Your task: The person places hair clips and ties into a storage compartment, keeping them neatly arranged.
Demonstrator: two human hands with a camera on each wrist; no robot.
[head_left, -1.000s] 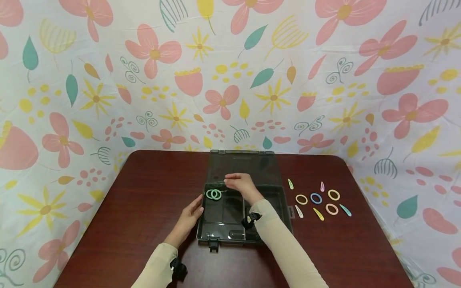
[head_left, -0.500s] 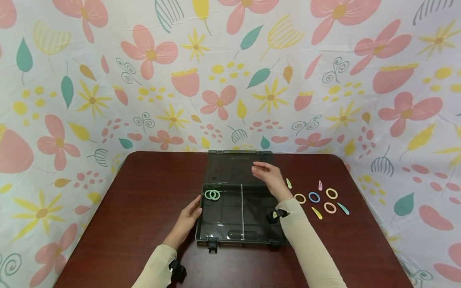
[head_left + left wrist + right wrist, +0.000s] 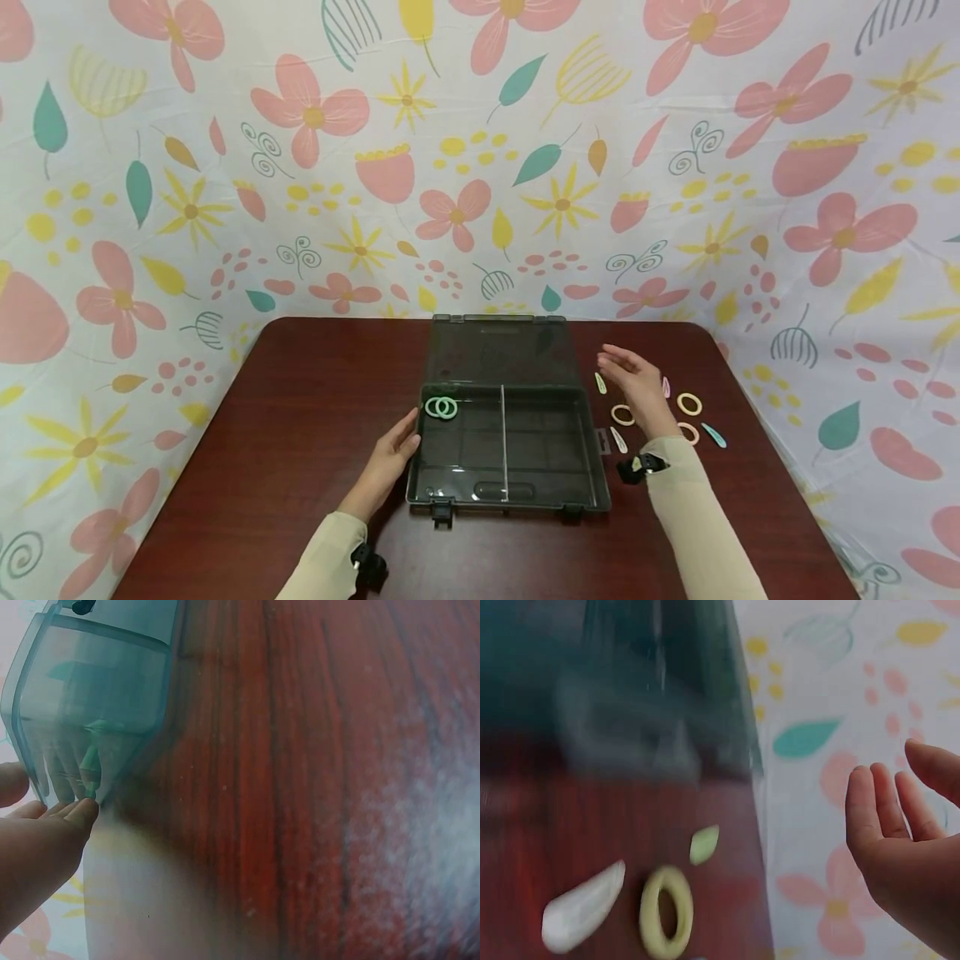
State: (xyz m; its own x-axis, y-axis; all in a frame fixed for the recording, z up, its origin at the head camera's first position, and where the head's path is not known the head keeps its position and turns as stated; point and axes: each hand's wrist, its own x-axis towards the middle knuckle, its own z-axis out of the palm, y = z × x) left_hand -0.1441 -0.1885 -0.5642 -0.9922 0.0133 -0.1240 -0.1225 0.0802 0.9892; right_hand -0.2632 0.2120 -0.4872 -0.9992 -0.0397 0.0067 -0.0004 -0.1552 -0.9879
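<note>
A dark see-through plastic box (image 3: 551, 450) lies with its lid folded back, a divider inside. My left hand (image 3: 388, 454) rests its fingers against the box's left wall, as the left wrist view also shows. Two overlapping green hair ties (image 3: 451, 407) lie in its far left corner. Off the box's right side, my right hand (image 3: 637, 390) hovers with loosely bent fingers and holds nothing. Around it lie a pale yellow hair tie (image 3: 615, 415), a yellow hair tie (image 3: 680, 405), a green hair clip (image 3: 601, 383), a white hair clip (image 3: 618, 440) and a teal hair clip (image 3: 714, 436).
The box's lid (image 3: 498, 350) reaches back to the table's far edge, close to the flowered cloth (image 3: 480, 167). A pink clip (image 3: 666, 387) and a peach hair tie (image 3: 692, 427) are partly behind the right hand and wrist. Brown table (image 3: 315, 400) surrounds the box.
My right hand has moved right, from over the box to above the hair clips and ties, covering the blue tie and yellow clip. The left hand has stayed at the box's side.
</note>
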